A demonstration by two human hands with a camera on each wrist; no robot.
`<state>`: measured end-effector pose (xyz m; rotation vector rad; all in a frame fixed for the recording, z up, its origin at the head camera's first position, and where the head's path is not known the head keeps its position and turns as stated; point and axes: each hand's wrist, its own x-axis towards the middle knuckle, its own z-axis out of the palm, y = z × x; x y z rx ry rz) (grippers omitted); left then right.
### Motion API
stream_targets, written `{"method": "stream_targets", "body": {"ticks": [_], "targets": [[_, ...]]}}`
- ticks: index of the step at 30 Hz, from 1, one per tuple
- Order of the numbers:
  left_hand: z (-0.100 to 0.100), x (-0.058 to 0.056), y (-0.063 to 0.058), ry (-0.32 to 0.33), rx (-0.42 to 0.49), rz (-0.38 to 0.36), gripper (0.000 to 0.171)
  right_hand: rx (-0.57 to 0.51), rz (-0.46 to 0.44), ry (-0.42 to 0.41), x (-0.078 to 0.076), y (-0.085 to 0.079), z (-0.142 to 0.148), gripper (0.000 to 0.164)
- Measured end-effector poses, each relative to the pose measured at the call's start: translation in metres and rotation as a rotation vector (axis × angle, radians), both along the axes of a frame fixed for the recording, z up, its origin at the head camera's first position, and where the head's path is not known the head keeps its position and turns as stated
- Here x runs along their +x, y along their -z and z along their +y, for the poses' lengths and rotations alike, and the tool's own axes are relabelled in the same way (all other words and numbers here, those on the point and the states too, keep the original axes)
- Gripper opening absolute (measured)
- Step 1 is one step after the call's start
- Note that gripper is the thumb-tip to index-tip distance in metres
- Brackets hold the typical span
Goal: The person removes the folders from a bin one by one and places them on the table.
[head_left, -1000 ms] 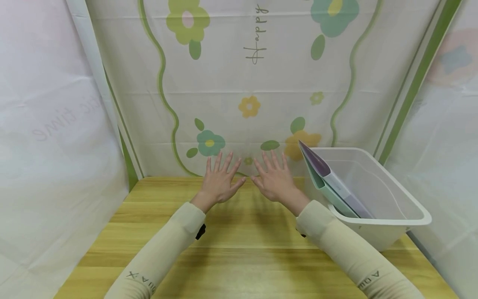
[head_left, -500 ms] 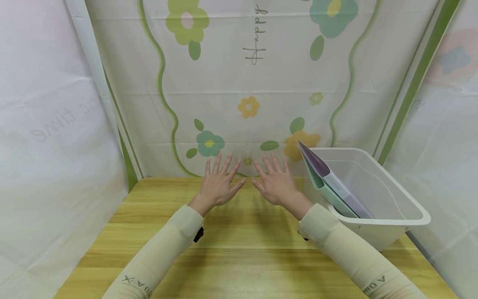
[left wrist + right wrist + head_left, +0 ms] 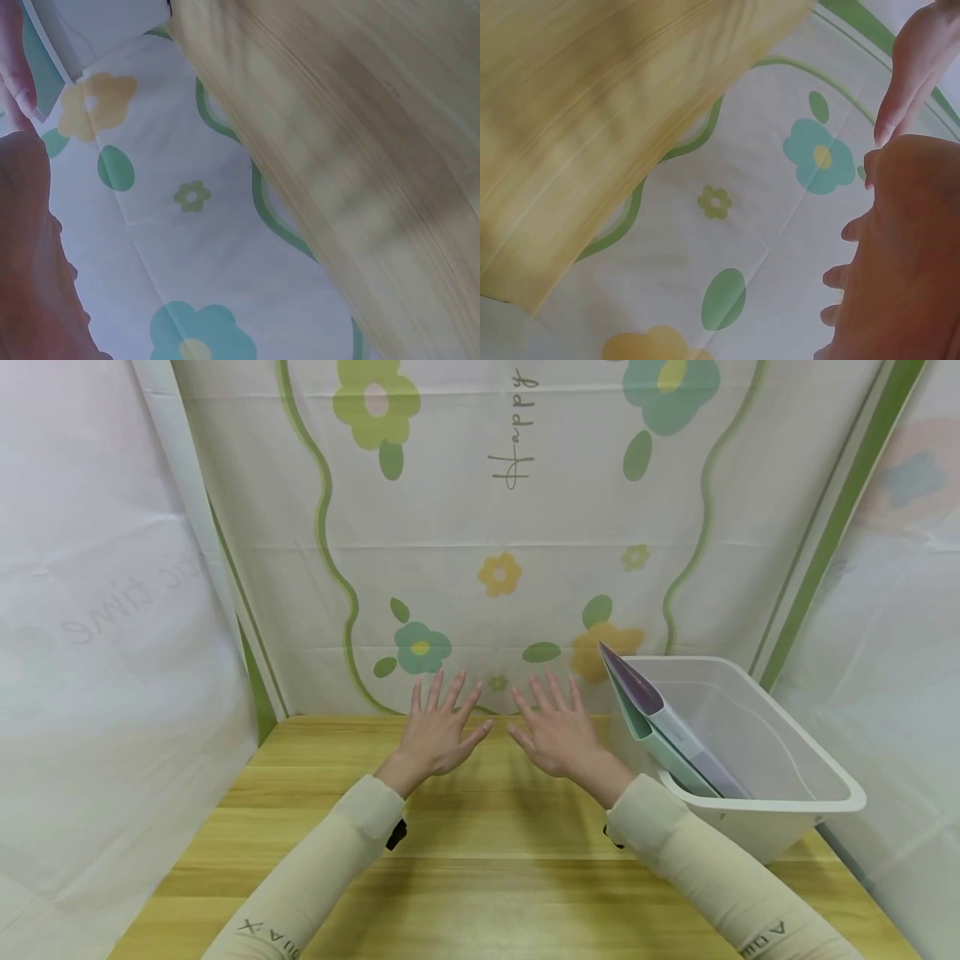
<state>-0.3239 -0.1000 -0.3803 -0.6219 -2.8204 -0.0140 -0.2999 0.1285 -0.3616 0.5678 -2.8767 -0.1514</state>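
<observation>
Both hands are held out over the wooden table, palms down, with fingers straight and spread. The left hand is left of the middle and holds nothing. Opposite it the right hand is just as bare, its thumb pointing toward the left thumb with a small gap between. To the right of the right hand stands a white plastic bin. Leaning inside the bin are a purple binder and a mint green binder. In the left wrist view the left hand fills the left edge; the right wrist view shows the right hand.
A white curtain with printed flowers hangs behind the table's far edge. More pale cloth hangs at the left and right sides. The bin stands along the table's right edge.
The hands have drawn back very slightly toward the body, the right forearm shifting a little to the right. The bin and binders have stayed in place.
</observation>
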Motion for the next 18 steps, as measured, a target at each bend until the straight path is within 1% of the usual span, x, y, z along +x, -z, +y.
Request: {"method": "stream_targets", "body": {"ticks": [4,8,13,18], "targets": [[-0.0005,0.0018,0.0001,0.001,0.007,-0.006,0.073,-0.007,-0.003,-0.005,0.0017,0.0012,0.001,0.068],[-0.0013,0.0046,0.0002,0.007,0.009,0.008,0.072,-0.003,0.003,-0.01,0.0021,0.0046,0.0032,0.068],[-0.0015,0.0058,0.0012,0.01,0.004,0.016,0.071,-0.001,0.009,-0.018,0.0058,0.0047,0.005,0.068],[-0.0012,0.008,0.0014,0.015,-0.002,0.014,0.071,-0.024,0.014,-0.035,0.0096,0.005,0.0076,0.067]]}}
